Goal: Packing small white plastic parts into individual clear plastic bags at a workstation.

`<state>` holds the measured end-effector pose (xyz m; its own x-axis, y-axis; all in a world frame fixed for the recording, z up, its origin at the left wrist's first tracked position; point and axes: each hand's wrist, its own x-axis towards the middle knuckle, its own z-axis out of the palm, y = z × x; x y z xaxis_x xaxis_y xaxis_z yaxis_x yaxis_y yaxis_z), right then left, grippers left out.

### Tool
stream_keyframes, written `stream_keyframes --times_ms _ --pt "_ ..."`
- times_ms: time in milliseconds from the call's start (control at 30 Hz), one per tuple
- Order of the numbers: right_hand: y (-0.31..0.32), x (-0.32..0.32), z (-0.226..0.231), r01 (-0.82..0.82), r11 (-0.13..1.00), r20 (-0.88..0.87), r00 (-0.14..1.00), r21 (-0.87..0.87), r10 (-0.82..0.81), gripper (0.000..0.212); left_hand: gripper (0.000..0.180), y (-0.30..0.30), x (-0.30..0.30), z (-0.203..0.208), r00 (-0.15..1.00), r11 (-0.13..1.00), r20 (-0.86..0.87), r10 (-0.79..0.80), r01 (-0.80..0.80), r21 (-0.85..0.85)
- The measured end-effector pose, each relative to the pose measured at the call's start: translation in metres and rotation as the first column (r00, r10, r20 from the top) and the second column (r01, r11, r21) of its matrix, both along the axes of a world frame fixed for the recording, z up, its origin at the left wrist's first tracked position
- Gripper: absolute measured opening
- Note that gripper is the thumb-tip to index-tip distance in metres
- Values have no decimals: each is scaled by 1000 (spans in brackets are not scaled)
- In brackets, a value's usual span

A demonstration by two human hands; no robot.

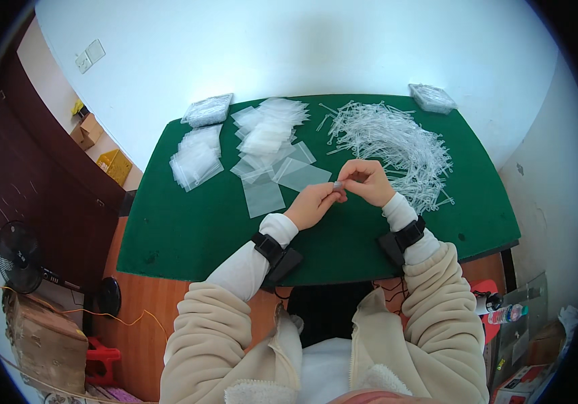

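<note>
Over the middle of the green table, my left hand [312, 205] and my right hand [367, 182] meet, fingertips almost touching. Both are closed in a pinch around a small greyish piece [337, 185], mostly covered by the fingers and too small to name. Just left of my left hand, flat clear plastic bags [264, 197] lie spread and overlapping, with a heap of more bags [268, 131] behind them. Beyond my right hand spreads a large tangled pile of thin clear plastic sticks with looped ends [396, 145].
The green-covered table [188, 236] stands against a white wall. Another stack of clear bags [196, 158] lies at its left, near a wrapped bundle [208, 110]. A second bundle [432, 98] sits at the far right corner. On the floor are a fan [19, 257] and a cardboard box [46, 340].
</note>
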<state>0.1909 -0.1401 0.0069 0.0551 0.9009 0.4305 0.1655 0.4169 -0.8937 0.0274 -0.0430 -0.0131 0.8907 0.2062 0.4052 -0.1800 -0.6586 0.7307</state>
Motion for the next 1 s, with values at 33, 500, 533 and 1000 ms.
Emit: stream_keyframes --times_ms 33,500,533,1000 --pt "0 0 0 -17 1000 16 1000 -14 18 7 16 0 0 -1 1000 1000 0 1 -1 0" --pt "0 8 0 26 986 46 999 -166 -19 8 17 2 2 -7 999 999 -42 -30 28 -42" --pt "-2 11 3 87 983 142 988 -162 -64 10 17 2 2 -7 999 999 -46 -27 25 -31" --pt "-8 38 -7 774 633 915 272 -24 -297 14 18 2 1 -2 1000 996 -22 8 -10 -92"
